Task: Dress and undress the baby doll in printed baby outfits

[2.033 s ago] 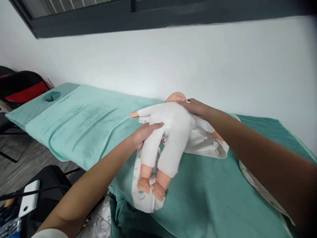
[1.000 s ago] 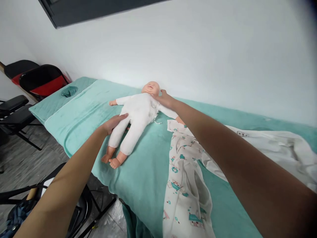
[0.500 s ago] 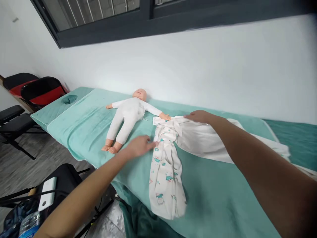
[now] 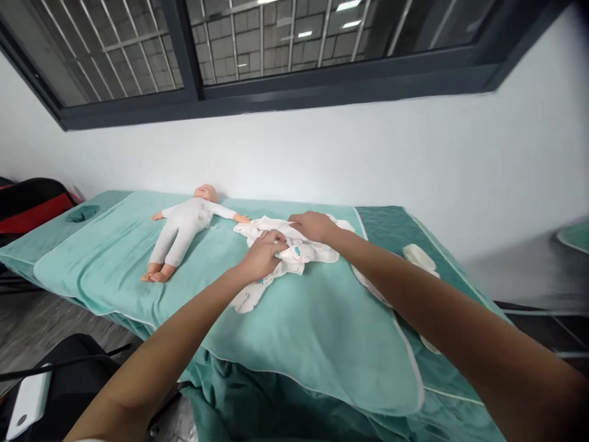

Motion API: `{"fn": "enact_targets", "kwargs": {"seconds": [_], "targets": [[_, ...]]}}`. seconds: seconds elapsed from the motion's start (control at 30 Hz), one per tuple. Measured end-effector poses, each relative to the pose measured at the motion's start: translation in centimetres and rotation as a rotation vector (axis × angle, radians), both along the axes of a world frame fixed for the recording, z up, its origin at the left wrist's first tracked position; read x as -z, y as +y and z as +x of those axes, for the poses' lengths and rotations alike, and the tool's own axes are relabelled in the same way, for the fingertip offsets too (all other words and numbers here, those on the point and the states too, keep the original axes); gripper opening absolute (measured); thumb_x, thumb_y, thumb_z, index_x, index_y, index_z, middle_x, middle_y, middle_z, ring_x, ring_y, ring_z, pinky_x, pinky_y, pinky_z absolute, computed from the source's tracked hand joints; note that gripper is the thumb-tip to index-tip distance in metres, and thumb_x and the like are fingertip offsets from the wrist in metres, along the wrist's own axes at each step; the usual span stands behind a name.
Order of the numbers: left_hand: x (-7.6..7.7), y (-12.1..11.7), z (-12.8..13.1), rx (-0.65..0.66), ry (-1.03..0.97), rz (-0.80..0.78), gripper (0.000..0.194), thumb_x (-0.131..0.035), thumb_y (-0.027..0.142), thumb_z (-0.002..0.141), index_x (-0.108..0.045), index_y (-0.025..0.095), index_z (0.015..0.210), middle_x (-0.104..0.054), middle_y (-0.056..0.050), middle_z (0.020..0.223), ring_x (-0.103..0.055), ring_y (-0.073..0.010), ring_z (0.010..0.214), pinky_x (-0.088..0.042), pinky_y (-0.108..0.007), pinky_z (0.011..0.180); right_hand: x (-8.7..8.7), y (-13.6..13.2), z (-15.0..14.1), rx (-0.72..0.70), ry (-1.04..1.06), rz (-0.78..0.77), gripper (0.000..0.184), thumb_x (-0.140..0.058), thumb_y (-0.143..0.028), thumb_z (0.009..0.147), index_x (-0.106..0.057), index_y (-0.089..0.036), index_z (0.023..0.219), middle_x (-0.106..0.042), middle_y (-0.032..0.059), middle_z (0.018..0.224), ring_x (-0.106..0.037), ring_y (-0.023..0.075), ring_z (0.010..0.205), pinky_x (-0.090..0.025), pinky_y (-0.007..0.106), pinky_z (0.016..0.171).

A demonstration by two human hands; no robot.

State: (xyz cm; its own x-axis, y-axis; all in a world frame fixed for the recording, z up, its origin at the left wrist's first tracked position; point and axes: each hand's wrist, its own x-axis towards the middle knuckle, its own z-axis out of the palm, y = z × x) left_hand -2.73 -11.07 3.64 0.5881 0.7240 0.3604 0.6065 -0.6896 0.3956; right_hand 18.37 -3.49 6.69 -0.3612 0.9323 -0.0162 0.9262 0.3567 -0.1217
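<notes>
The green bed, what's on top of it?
A doll, a bunched garment under the left hand and right hand, and white cloth partly behind the right forearm. What's beneath the garment is covered.

So the baby clothes point(image 4: 294, 255) are white with little teal and pink prints, all bunched up and wrinkly on the green bed cover, both hands on them. One printed bit hangs out toward the near side, and the top edge sits right by the doll's point(image 4: 186, 221) outstretched fingers.
</notes>
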Motion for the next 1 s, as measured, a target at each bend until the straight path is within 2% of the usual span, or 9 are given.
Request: {"fn": "enact_targets", "kwargs": {"seconds": [0.1,0.17,0.27,0.37,0.43,0.53,0.73,0.87,1.0], "targets": [[-1.8,0.2,3.2,-0.099,-0.16,0.138,0.035,-0.057,0.005,0.074,-0.06,0.02,0.105,-0.052,-0.011,0.132,-0.048,-0.0251,0.124,-0.041,-0.041,0.105,-2.8,-4.2,1.6,-0.135,0.135,0.073,0.037,-0.038,-0.039,0.101,-0.067,-0.03,0.122,-0.073,0.0037,0.113,-0.065,0.022,0.1,-0.041,0.027,0.077],[-3.0,0.3,4.8,-0.138,-0.196,0.095,0.043,-0.061,0.012,0.077,-0.052,0.019,0.118,-0.052,-0.013,0.134,-0.052,-0.0245,0.122,-0.044,-0.038,0.1,-4.4,-6.9,2.8,-0.233,0.233,0.101,0.033,-0.042,-0.033,0.099,-0.07,-0.027,0.116,-0.074,0.003,0.107,-0.066,0.0201,0.095,-0.04,0.026,0.075],[-4.8,0.0,6.2,-0.056,0.053,-0.019,0.034,-0.057,0.022,0.086,-0.052,0.021,0.119,-0.067,-0.008,0.115,-0.064,-0.0234,0.103,-0.049,-0.033,0.085,-5.8,-10.7,4.5,-0.283,0.324,0.108,0.03,-0.044,-0.028,0.098,-0.073,-0.025,0.108,-0.074,0.002,0.105,-0.065,0.019,0.094,-0.039,0.026,0.077],[-6.5,-1.0,6.8,-0.108,0.405,0.126,0.019,-0.05,0.021,0.09,-0.06,0.021,0.105,-0.072,-0.007,0.097,-0.069,-0.0272,0.089,-0.046,-0.036,0.078,-5.9,-13.7,6.0,-0.191,0.375,0.043,0.027,-0.046,-0.028,0.098,-0.07,-0.023,0.11,-0.074,0.003,0.103,-0.065,0.0191,0.092,-0.04,0.026,0.076],[-7.3,-2.0,7.0,-0.2,0.496,0.228,0.021,-0.048,0.019,0.089,-0.061,0.02,0.106,-0.072,-0.009,0.097,-0.07,-0.0284,0.082,-0.045,-0.037,0.074,-5.0,-14.8,6.8,-0.028,0.393,-0.038,0.028,-0.052,-0.03,0.095,-0.063,-0.02,0.118,-0.073,0.0051,0.101,-0.066,0.0202,0.088,-0.041,0.026,0.073],[-8.0,-3.5,7.2,-0.295,0.458,0.253,0.022,-0.048,0.019,0.089,-0.06,0.02,0.107,-0.073,-0.009,0.092,-0.069,-0.0284,0.077,-0.043,-0.036,0.07,-2.5,-14.9,7.1,0.154,0.464,-0.178,0.051,-0.062,-0.035,0.089,-0.05,-0.014,0.134,-0.071,0.0115,0.112,-0.067,0.024,0.091,-0.046,0.029,0.076],[-7.9,-6.1,5.8,-0.357,-0.155,0.042,0.028,-0.045,0.01,0.084,-0.056,0.022,0.107,-0.069,-0.003,0.086,-0.066,-0.0208,0.079,-0.044,-0.031,0.072,4.3,-13.7,2.5,0.081,0.983,-0.325,0.05,-0.069,-0.041,0.081,-0.063,-0.017,0.124,-0.068,0.0103,0.125,-0.059,0.031,0.122,-0.044,0.041,0.107],[-5.7,-8.0,1.3,-0.187,-0.538,-0.114,0.039,-0.058,0.016,0.082,-0.052,0.023,0.119,-0.064,-0.004,0.107,-0.064,-0.0171,0.09,-0.052,-0.029,0.076,7.2,-14.8,-2.9,0.108,1.365,-0.519,0.049,-0.067,-0.045,0.081,-0.066,-0.022,0.124,-0.067,0.0073,0.131,-0.06,0.0283,0.123,-0.045,0.04,0.109],[-1.5,-10.5,-4.8,-0.16,-0.486,-0.027,0.08,-0.082,0.032,0.071,-0.042,0.025,0.14,-0.042,-0.014,0.145,-0.046,-0.0281,0.136,-0.045,-0.043,0.111,7.7,-16.0,-8.5,-0.036,1.63,-0.67,0.049,-0.072,-0.044,0.077,-0.068,-0.028,0.123,-0.069,0.0045,0.127,-0.059,0.0267,0.125,-0.042,0.041,0.113]]}}
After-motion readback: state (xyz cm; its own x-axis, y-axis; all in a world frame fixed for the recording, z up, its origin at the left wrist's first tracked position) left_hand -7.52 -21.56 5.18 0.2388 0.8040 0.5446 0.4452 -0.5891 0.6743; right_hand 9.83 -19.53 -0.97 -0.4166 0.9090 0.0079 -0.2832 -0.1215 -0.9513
